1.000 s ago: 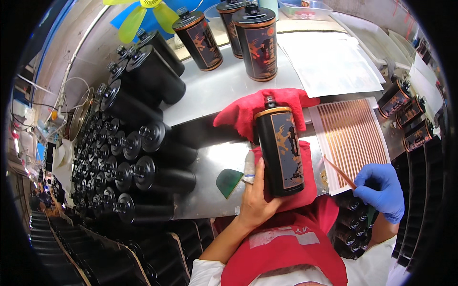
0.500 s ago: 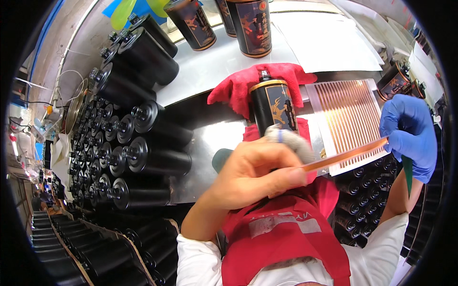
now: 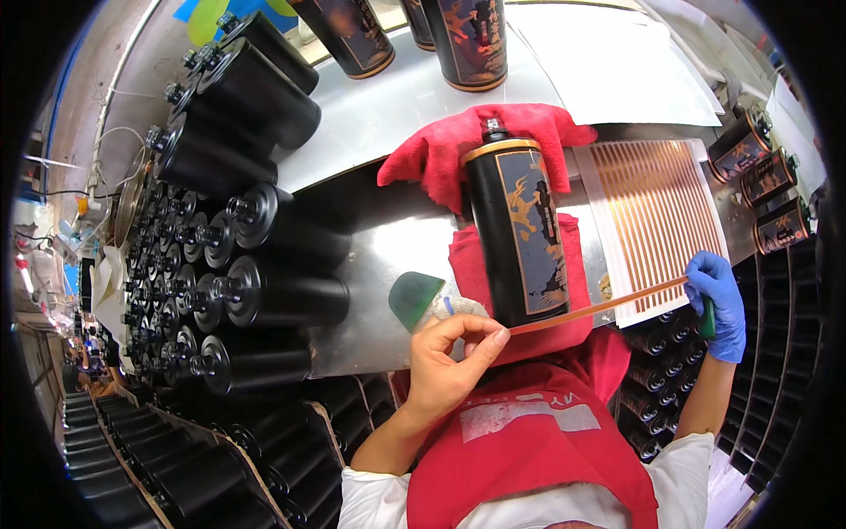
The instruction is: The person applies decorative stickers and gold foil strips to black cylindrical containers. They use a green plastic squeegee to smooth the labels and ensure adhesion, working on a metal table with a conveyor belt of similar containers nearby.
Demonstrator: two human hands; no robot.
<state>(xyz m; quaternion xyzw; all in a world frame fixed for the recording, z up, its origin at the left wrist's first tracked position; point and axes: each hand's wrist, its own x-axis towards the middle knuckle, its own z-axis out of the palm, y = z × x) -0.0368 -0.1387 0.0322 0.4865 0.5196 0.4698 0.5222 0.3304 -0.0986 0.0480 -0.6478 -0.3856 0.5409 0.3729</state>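
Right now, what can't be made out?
Head view:
- copper strip: both ends, hidden by left hand and gloved right hand.
- green piece in that glove: mostly covered by it.
- black bottle: underside, turned away toward the lower red cloth.
- upright printed bottles: tops, cut off by upper edge.

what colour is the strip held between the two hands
The strip is copper-orange; it shows best in the head view.

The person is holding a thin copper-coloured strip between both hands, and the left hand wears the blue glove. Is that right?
Not quite: the head view shows the blue glove on the right hand, not the left hand. The thin copper-coloured strip is indeed held between both.
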